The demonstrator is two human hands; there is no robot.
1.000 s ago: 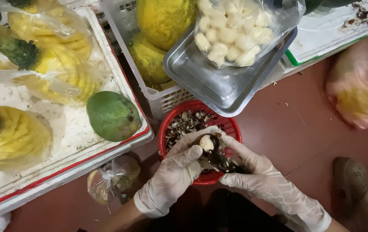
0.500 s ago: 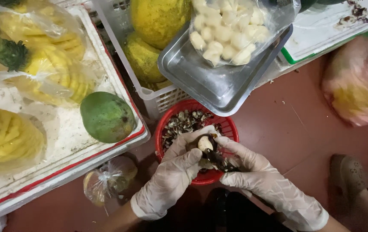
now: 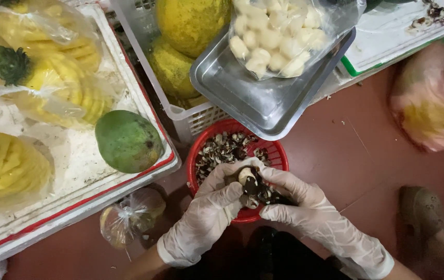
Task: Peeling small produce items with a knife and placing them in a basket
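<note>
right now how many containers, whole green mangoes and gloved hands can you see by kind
Containers: 4: red basket, metal tray, white crate, foam tray
Green mango: 1
Gloved hands: 2: left hand, right hand
Total: 7

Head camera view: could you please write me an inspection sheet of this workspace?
Surface: red-brown floor, a few crumbs.
Job's things: small round fruit, part peeled and pale, held over a red basket of dark peel scraps.
Clutter: metal tray with a bag of peeled white pieces; white crate of large yellow-green fruits; foam tray with bagged pineapples and a green mango; small knotted bag.
Hands: left hand and right hand, both gloved, grip the fruit.
Cables: nothing seen.
Surroundings: a shoe; blurred pink bag.
</note>
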